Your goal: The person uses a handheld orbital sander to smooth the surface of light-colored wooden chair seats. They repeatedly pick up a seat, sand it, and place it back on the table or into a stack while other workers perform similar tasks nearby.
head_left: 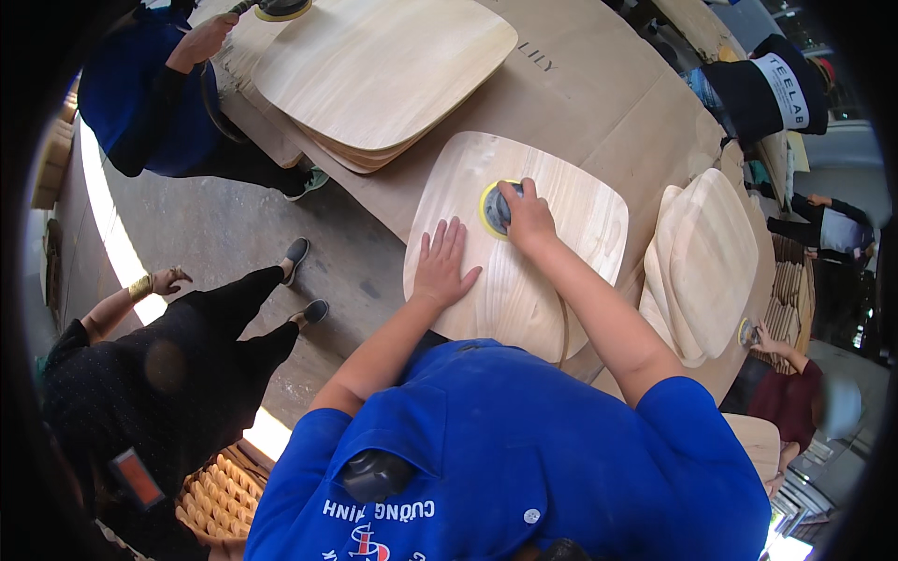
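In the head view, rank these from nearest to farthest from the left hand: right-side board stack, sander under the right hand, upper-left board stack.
From the left hand:
1. Sander, ahead and right, under the right hand.
2. Upper-left board stack, farther ahead, slightly left.
3. Right-side board stack, farthest, well to the right.

cream board [510, 290] is showing tan grain, sander [495, 215] is showing yellow and grey, surface [599, 122] brown, near shirt [524, 421] blue
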Available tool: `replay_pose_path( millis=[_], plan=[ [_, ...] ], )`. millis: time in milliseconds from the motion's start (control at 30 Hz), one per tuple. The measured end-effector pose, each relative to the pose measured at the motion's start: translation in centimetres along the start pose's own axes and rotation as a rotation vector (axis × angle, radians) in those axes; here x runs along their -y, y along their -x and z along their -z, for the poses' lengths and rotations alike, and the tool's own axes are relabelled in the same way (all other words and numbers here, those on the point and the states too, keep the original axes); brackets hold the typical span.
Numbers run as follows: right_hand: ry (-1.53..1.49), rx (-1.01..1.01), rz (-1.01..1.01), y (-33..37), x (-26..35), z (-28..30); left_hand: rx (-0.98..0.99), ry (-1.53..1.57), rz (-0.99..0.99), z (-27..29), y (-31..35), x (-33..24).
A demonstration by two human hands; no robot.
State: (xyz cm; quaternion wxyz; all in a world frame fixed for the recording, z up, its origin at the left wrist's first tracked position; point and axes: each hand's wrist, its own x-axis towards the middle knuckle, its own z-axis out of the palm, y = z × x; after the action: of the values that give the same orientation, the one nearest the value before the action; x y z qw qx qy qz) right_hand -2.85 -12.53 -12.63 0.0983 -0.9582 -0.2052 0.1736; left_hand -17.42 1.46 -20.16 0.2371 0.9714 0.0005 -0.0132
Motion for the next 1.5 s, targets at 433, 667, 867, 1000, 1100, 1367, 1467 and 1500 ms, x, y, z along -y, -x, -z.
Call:
replay_pose_path(
  millis=[433, 667, 867, 1000, 1100, 1367, 1467, 1500],
  plan=[
    [0.110, -0.096, -0.125, -3.8, -1.8, 2.3, 0.017, -0.036, 0.004, 0.1, 0.0, 0.0],
    [0.052, -0.096, -0.007, -1.5, -1.4, 0.9, 0.025, -0.037, 0.006, 0.0, -0.1, 0.0],
    [0.122, -0.202, -0.060, -3.6, -1.6, 1.6, 0.014, -0.026, 0.009, 0.1, -0.1, -0.1],
    [0.093, -0.166, 0.051, -0.9, -1.0, 0.1, 0.012, -0.025, 0.007, 0.1, -0.1, -0.1],
    [0.052, -0.130, 0.055, -0.4, -0.9, -0.2, 0.005, -0.028, 0.012, 0.0, 0.0, -0.2],
    [0.068, -0.191, -0.103, -3.6, -0.9, 1.6, -0.023, -0.011, 0.008, -0.1, 0.1, -0.1],
    [0.065, -0.135, -0.006, -1.6, -0.6, 0.6, -0.081, 0.066, 0.018, -0.4, 0.0, 0.2],
    [0.054, -0.115, 0.011, -0.8, -0.5, 0.2, -0.088, 0.062, 0.011, -0.5, 0.0, 0.3]
  ],
)
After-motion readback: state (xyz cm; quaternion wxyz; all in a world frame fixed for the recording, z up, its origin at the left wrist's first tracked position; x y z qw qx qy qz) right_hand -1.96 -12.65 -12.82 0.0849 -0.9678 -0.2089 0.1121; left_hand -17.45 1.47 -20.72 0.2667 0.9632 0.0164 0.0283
